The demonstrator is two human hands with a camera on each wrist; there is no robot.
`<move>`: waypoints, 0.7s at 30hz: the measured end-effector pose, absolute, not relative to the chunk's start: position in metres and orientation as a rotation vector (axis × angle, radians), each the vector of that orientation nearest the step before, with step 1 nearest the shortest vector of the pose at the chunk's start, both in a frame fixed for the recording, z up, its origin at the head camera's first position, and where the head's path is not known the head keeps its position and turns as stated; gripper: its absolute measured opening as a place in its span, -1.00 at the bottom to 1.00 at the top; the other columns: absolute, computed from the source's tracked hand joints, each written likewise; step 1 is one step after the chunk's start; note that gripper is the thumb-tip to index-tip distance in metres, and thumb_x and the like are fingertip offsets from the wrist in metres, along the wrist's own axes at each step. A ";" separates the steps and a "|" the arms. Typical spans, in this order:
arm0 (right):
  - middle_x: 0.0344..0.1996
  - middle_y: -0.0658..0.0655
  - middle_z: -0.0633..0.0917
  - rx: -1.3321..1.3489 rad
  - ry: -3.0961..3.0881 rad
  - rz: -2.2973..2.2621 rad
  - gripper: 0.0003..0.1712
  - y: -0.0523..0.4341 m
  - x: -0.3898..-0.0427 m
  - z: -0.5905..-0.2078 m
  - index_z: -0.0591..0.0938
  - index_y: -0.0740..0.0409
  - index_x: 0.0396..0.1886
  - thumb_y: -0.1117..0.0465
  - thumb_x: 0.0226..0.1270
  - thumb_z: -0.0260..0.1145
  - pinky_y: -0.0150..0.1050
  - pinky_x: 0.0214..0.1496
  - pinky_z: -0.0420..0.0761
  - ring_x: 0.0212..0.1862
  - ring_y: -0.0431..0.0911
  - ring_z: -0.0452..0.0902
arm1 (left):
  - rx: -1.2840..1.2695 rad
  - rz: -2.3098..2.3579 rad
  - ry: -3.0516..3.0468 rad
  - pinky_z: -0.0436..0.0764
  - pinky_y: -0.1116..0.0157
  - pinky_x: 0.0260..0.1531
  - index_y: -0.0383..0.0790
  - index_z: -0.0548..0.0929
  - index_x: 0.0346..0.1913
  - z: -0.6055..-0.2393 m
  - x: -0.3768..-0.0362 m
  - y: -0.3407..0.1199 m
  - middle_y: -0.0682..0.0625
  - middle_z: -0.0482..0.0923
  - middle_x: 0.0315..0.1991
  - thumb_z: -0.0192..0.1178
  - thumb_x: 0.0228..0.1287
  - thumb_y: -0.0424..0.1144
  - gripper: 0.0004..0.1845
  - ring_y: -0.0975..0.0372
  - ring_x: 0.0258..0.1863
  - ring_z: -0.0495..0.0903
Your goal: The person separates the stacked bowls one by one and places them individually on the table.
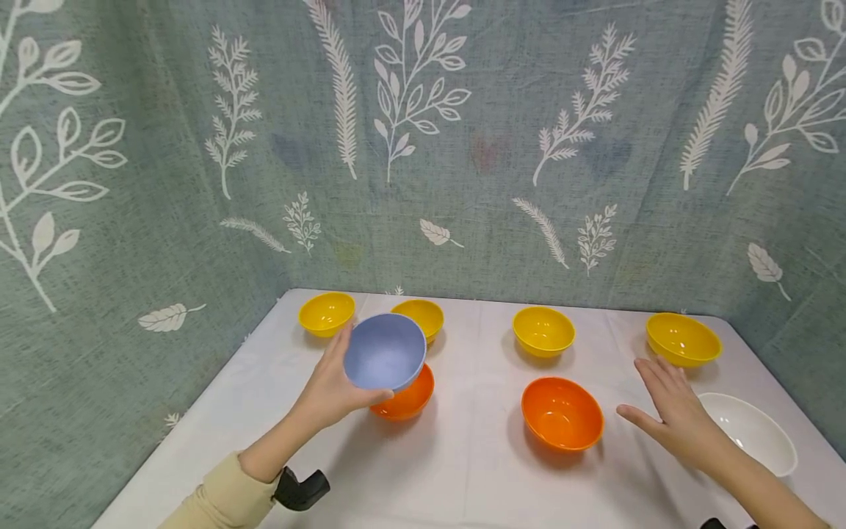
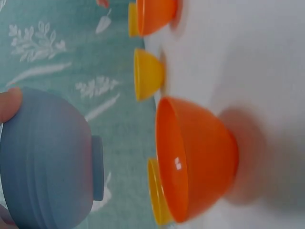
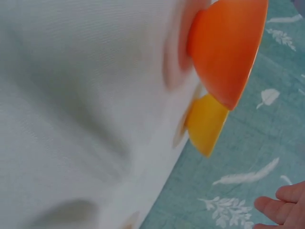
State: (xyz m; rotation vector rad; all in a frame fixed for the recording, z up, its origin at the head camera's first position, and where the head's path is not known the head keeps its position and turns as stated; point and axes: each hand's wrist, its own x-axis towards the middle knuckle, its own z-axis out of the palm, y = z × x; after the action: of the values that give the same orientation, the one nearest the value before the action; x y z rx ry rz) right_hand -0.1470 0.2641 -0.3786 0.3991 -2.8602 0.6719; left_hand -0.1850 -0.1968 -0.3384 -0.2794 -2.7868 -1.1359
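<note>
The left hand (image 1: 330,389) grips a blue bowl (image 1: 385,351) by its rim, thumb under, fingers behind, tilted above an orange bowl (image 1: 406,397) just beneath it. It looks light, stiff, smooth plastic, likely slippery; the rim or foot ring gives the best hold. The right hand (image 1: 674,408) hovers spread, holding nothing, between another orange bowl (image 1: 562,413) and a white bowl (image 1: 750,433). The left fingers are mostly hidden behind the bowl.

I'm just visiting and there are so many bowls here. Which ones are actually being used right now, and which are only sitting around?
In use:
- blue bowl, gripped by the left hand
- orange bowl directly beneath it
- right hand, open above the table, holding nothing

Sitting about:
- second orange bowl
- four yellow bowls, e.g.
- white bowl
- white tablecloth
</note>
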 end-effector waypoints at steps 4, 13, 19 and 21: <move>0.23 0.55 0.18 0.399 -2.842 0.642 -0.09 0.268 -0.147 -0.383 0.10 0.50 0.31 -0.07 0.24 0.21 0.09 0.37 -0.46 0.37 0.34 -0.27 | -0.200 -1.120 -2.799 0.33 -0.19 0.08 -0.25 -0.16 0.44 -0.338 -0.187 -0.211 -0.23 -0.13 0.42 0.48 -0.28 0.11 0.31 -0.19 0.27 0.12; 0.22 0.54 0.21 0.383 -2.822 0.561 -0.14 0.272 -0.150 -0.400 0.15 0.52 0.28 -0.05 0.26 0.19 0.08 0.38 -0.44 0.36 0.34 -0.21 | -0.071 -1.061 -2.817 0.32 -0.23 0.05 -0.29 -0.29 0.43 -0.342 -0.192 -0.247 -0.33 -0.21 0.41 0.43 -0.20 0.11 0.33 -0.26 0.26 0.07; 0.18 0.49 0.26 0.423 -2.741 0.538 -0.21 0.273 -0.151 -0.411 0.22 0.51 0.24 -0.02 0.26 0.20 0.06 0.40 -0.41 0.37 0.31 -0.20 | -0.007 -1.035 -2.826 0.32 -0.23 0.04 -0.30 -0.33 0.42 -0.352 -0.196 -0.267 -0.37 -0.22 0.39 0.41 -0.18 0.14 0.33 -0.26 0.24 0.08; 0.18 0.47 0.27 0.430 -2.722 0.537 -0.23 0.272 -0.151 -0.413 0.24 0.50 0.23 -0.01 0.26 0.20 0.04 0.40 -0.42 0.37 0.30 -0.19 | 0.014 -1.018 -2.831 0.30 -0.24 0.05 -0.32 -0.33 0.42 -0.356 -0.197 -0.273 -0.39 -0.22 0.39 0.40 -0.17 0.14 0.33 -0.27 0.24 0.06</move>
State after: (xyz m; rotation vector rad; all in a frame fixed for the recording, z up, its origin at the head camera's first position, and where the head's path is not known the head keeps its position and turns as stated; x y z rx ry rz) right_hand -0.1510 0.2723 -0.4133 0.4298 -2.7219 0.5367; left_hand -0.1969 -0.2734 -0.3555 0.0137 -2.8308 -1.0183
